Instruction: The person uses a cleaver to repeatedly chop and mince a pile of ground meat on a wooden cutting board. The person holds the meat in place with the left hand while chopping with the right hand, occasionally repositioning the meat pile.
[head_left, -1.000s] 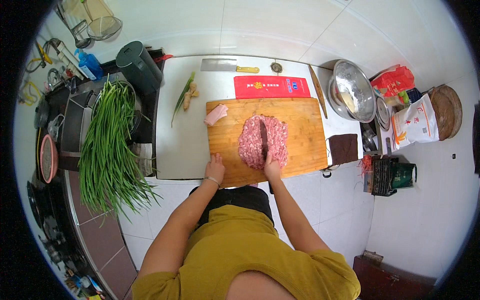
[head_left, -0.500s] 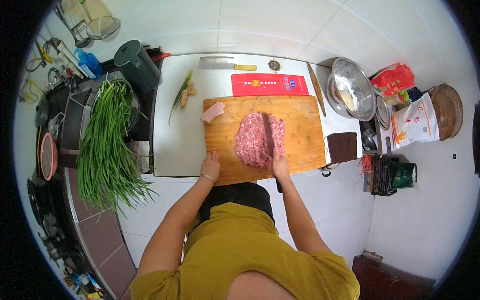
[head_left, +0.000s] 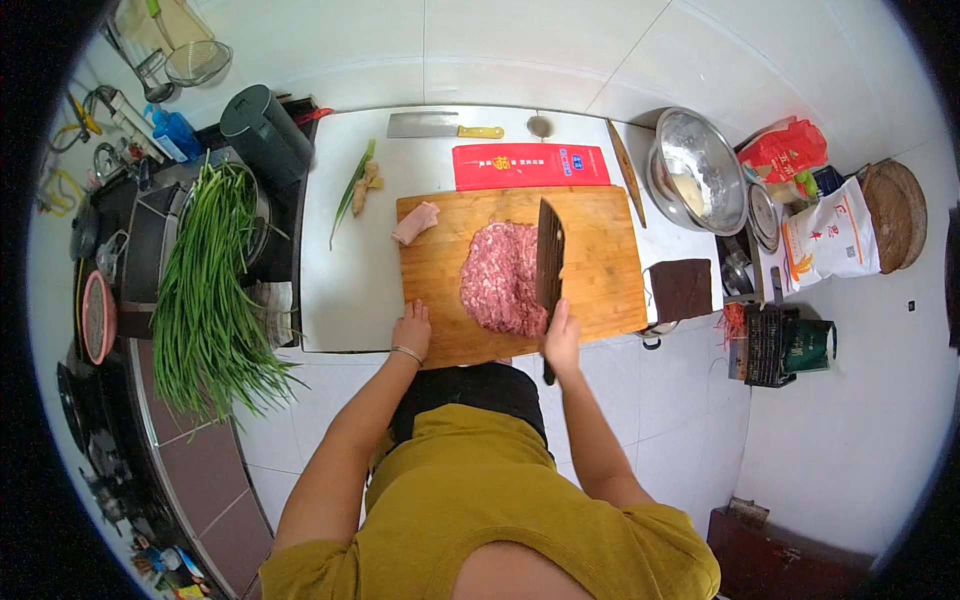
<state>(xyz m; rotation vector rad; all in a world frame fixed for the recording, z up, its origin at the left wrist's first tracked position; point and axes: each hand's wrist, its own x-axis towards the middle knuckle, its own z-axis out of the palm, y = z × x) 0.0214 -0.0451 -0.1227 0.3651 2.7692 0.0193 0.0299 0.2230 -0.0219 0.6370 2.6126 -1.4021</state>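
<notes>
In my right hand (head_left: 562, 342) is the handle of a dark-bladed cleaver (head_left: 549, 255), fingers closed round it. Its broad blade points away from me and lies along the right side of a flattened heap of minced meat (head_left: 498, 280). The mince rests on a wooden cutting board (head_left: 605, 270). At the board's near left edge lies my left hand (head_left: 411, 331), its fingers stretched out on the wood with nothing in them. A pale pink piece of meat (head_left: 415, 223) sits in the board's far left corner.
Beyond the board lie a second cleaver (head_left: 423, 125), a red packet (head_left: 530, 166), ginger (head_left: 361, 193) and a spring onion (head_left: 350, 195). A steel bowl (head_left: 700, 165) stands at the right. A large bunch of green chives (head_left: 210, 300) hangs over the left counter.
The cleaver blade has shifted from within the mince to its right side, and the mince on that side is now gathered leftward. My left hand stays at the board's edge.
</notes>
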